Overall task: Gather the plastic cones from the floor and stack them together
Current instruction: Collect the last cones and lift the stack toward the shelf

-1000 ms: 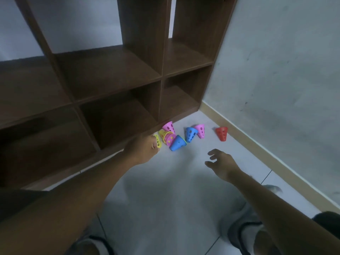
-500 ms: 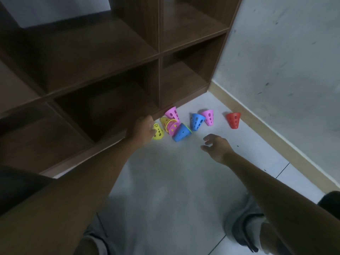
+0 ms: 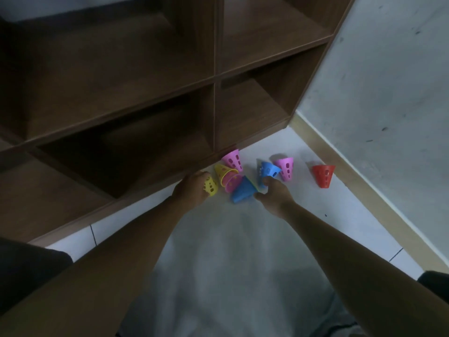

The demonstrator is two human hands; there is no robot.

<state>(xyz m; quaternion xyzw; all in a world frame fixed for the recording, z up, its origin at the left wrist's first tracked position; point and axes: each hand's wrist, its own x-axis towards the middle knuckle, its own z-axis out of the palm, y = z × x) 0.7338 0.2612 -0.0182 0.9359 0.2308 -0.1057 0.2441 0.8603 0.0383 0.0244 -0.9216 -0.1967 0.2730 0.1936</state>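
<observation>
A small yellow cone point(image 3: 210, 187) is held by the left hand point(image 3: 192, 190); the fingers are curled over its narrow end, so the wide mouth is probably kept free for stacking. The right hand point(image 3: 274, 194) is half closed, with thumb and fingers apart. Its fingertips are at the rim of a blue cone point(image 3: 241, 194) lying on its side, and another blue cone point(image 3: 268, 170) is just behind the fingers. Whether anything is really gripped cannot be told.

Between the 2 hands a yellow cone with a pink one inside point(image 3: 228, 178) is seen, already nested and lying tilted. Just beyond it, 1 pink cone point(image 3: 233, 160) is leaning near the base of the shelf. Behind the right hand another pink cone point(image 3: 285, 169) is placed with the wide end up, and well to the right of that hand a red cone point(image 3: 323, 176) is standing alone.

All is lying on a pale tiled floor point(image 3: 218, 251). A dark wooden shelf unit point(image 3: 145, 93) is standing behind the left hand, and a grey wall point(image 3: 388, 105) with a beige skirting strip point(image 3: 364, 190) is running on the right side.
</observation>
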